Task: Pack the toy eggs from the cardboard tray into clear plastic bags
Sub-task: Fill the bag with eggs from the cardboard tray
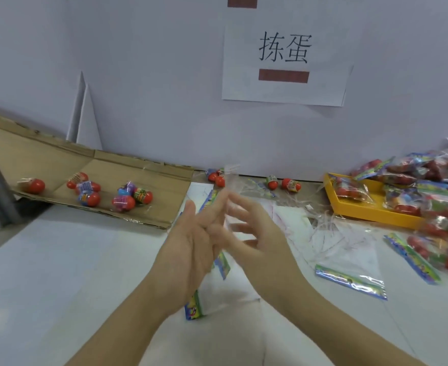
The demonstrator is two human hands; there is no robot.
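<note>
- Clear plastic bag (212, 294) stands upright between both hands, printed header strip at its lower end.
- Left hand (188, 247): fingers extended against the bag.
- Right hand (260, 233): fingers spread and blurred; grip cannot be determined.
- Toy eggs (124, 200): several lie loose in the cardboard tray (59, 159), left of the hands on the surface (59, 273).
- Empty bags (349, 276): right of the hands.
- Filled bags (442, 180): piled on and around the yellow tray (363, 210), far right.
</note>
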